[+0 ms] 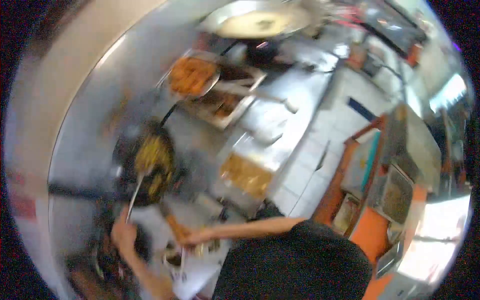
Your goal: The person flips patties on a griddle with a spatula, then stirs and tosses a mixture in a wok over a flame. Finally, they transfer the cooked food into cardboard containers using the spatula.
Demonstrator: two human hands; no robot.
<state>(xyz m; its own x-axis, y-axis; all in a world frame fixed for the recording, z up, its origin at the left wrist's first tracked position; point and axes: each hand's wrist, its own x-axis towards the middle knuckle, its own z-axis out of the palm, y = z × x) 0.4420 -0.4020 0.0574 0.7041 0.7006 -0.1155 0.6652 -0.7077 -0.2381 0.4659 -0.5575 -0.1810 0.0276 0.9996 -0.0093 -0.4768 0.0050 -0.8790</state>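
One dark wok (125,156) at the left of the scene, holding one loose mass of yellowish food (155,155). I judge the wok stiff and heavy for its size, with the load pulling its far end down. The brown handle (172,224), apparently wooden, is the place I would hold, well back from the hot-looking bowl. The right hand (188,237) is closed around its near end. The left hand (124,234) grips one long-handled utensil (133,201), whose working end lies in the food; I expect this tool to be light and rigid, best held at the near part of its shaft. The food itself should be soft, slippery with oil and easily scattered.

Counted: two hands, one wok, one utensil in use. Farther off I count one round container (214,85) of orange pieces (191,76) and, at the far edge, one wide pan (212,24) with pale contents (255,22). One batch of yellow-brown food (245,174) lies right of the wok, beside the bright metal table (300,122). Blur keeps me from counting single pieces.
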